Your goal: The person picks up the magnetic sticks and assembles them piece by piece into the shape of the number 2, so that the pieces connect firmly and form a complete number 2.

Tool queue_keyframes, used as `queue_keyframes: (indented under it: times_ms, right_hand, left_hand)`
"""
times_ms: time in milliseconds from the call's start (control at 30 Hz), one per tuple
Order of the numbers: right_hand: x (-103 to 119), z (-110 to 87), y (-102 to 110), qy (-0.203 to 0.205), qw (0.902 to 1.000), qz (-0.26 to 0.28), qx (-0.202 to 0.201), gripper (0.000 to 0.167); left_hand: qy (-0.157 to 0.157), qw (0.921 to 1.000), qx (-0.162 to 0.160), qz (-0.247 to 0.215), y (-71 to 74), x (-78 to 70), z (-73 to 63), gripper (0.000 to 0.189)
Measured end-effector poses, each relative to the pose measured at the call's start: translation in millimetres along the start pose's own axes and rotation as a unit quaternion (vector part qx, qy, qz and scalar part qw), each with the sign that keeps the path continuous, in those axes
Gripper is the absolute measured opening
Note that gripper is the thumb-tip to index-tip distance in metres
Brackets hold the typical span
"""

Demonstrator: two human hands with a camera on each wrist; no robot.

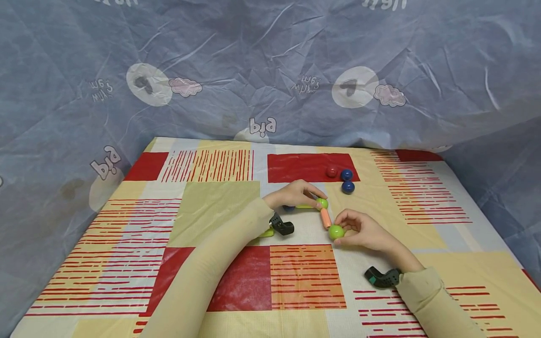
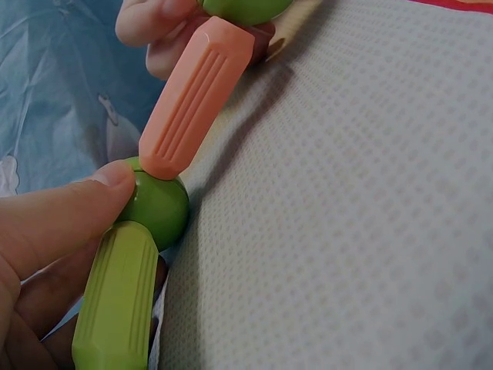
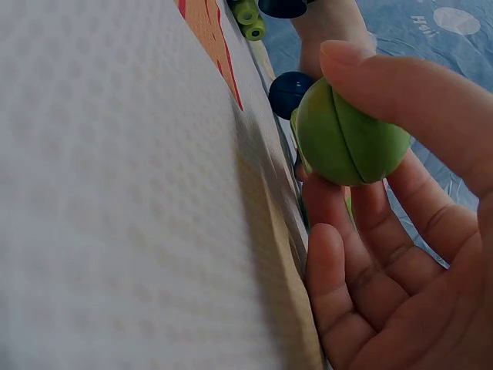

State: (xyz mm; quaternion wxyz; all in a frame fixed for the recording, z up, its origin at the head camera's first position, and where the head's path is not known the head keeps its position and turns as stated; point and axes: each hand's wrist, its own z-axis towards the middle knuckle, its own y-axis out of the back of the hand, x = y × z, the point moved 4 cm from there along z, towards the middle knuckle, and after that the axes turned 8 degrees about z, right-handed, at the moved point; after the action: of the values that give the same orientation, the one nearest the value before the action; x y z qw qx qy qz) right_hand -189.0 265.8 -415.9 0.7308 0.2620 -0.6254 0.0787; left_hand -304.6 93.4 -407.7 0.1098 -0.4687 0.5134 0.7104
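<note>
My left hand [image 1: 297, 193] pinches a green ball [image 2: 160, 206] between thumb and fingers. An orange grooved rod [image 2: 197, 100] meets that ball at one end, and a yellow-green rod [image 2: 117, 297] meets it on the other side. Toward the far end of the yellow-green rod sits a dark blue ball [image 3: 290, 95], partly hidden by the left hand in the head view. My right hand [image 1: 365, 231] grips a second green ball [image 3: 350, 139] by thumb and fingertips. This ball is at the orange rod's other end and looks to touch it.
Beyond the hands lie a red ball [image 1: 331, 171] and two blue balls [image 1: 347, 175]. More yellow-green rods [image 3: 253, 29] lie by the left forearm, partly covered by it. A patterned cloth [image 1: 220, 197] covers the table, and a blue-grey curtain [image 1: 236, 61] hangs behind.
</note>
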Motion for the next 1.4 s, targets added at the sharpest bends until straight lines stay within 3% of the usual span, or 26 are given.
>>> queue_keyframes:
  times_ms: [700, 1000, 1400]
  right_hand:
    - [7, 2.8, -11, -0.041, 0.9946, -0.09, -0.031, 0.038]
    - [36, 0.8, -20, -0.049, 0.9942, -0.092, -0.027, 0.034]
    - [34, 0.4, -19, -0.048, 0.9946, -0.085, -0.033, 0.032]
  left_hand:
    - [0.001, 1.0, 0.002, 0.003, 1.1, -5.3, -2.3, 0.032]
    - [0.001, 1.0, 0.001, 0.004, 0.3, -6.4, -2.5, 0.032]
    - [0.003, 0.9998, -0.014, 0.013, 1.0, -5.6, -4.9, 0.032]
